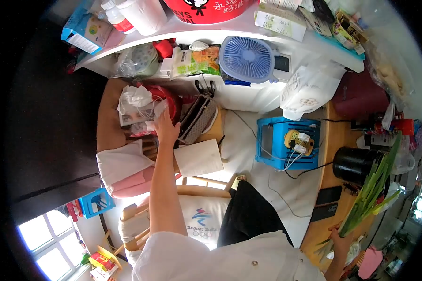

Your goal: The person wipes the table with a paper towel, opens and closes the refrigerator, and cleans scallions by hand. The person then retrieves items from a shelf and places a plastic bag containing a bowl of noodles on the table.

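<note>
My left hand [167,125] is stretched out over a wooden chair, its thumb apart from the fingers. Its fingertips are at a crumpled, translucent piece of plastic [160,107]; whether they touch it I cannot tell. Just beyond lie a white plastic bag [136,97] and a red round container [172,100], with a patterned brown handbag [196,119] to the right. At the lower right, my right hand [341,241] is closed around a bunch of long green leafy stalks [373,192], which slants up over the wooden desk.
A blue plastic stool [273,140] carries a yellow power strip [299,143], and cables run over the floor. A black pot [354,165] stands on the desk [320,234]. A blue fan [247,59] sits on the shelf ahead. A cushioned chair [201,218] is beside my legs.
</note>
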{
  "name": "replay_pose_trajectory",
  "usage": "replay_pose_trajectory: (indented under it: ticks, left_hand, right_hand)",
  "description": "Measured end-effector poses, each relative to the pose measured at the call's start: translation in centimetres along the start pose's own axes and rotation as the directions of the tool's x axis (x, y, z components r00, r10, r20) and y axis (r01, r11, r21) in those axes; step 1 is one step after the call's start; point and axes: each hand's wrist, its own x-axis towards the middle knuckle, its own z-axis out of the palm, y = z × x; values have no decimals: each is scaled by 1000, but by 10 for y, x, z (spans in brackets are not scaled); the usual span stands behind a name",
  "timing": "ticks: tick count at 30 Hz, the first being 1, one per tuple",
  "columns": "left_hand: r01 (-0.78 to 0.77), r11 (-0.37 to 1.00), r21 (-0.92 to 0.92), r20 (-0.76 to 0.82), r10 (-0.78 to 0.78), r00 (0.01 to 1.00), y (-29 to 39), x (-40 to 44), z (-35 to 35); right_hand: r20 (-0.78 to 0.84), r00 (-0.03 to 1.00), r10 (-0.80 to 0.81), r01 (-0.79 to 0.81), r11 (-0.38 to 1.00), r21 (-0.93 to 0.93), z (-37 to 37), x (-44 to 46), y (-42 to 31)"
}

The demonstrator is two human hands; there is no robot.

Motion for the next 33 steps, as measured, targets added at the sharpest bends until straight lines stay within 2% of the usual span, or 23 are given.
replay_pose_trajectory:
  ticks: [3, 4, 6, 8, 10, 13, 15, 16, 18, 21, 22, 24, 27, 30, 33]
  left_hand:
    - [-96, 995, -9, -84, 94, 992, -5, -3, 1]
    - [-137, 989, -63, -158, 126, 979, -8, 1, -1]
    - [-230, 959, -165, -304, 173, 937, -3, 16, -17]
    - [-213, 931, -296, -442, 64, 895, 10, 34, -46]
    - [-185, 895, -405, -513, -55, 856, 16, 47, -71]
    - [-141, 965, -222, -571, -12, 821, -1, 48, -82]
    - [-104, 981, -166, -643, -27, 765, -17, 31, -80]
    - [-78, 979, -191, -675, -73, 734, -21, 16, -77]
    - [-10, 960, -278, -724, -203, 659, -28, -19, -68]
    - [138, 902, -409, -723, -412, 555, -59, -73, -25]
    - [190, 862, -471, -661, -487, 571, -68, -86, -11]
    - [297, 739, -605, -473, -633, 613, -84, -107, 12]
    - [123, 861, -493, -482, -388, 785, -104, -107, 28]
    - [101, 778, -620, -389, -416, 822, -80, -84, 9]
    - [25, 908, -418, -441, -227, 868, -80, -54, 14]
  right_hand:
    - [40, 999, -6, 5, 999, 33, 4, -3, -5]
    - [62, 998, -16, 12, 998, 57, 5, -3, -5]
    - [-55, 997, -57, 53, 996, -70, -1, 10, 24]
    - [-104, 989, -100, 97, 995, -40, -3, 14, 39]
    - [-94, 986, -140, 154, 976, 157, 19, -5, 5]
    - [-124, 974, -188, 188, 982, -6, 11, 2, 19]
    - [-52, 979, -196, 199, 977, 71, 12, -1, 13]
    - [-16, 980, -200, 200, 974, 110, 13, -3, 10]
    - [-53, 988, -143, 148, 985, 85, 16, -11, 1]
    - [-36, 981, -191, 194, 973, 125, 13, -7, 13]
    - [-20, 973, -229, 229, 961, 152, 12, -5, 18]
    - [-44, 985, -166, 170, 976, 135, 18, -11, 8]
    - [-29, 988, -151, 154, 978, 142, 22, -15, 4]
    - [6, 977, -212, 209, 967, 145, 24, -16, 4]
    - [36, 970, -239, 232, 962, 145, 22, -16, 8]
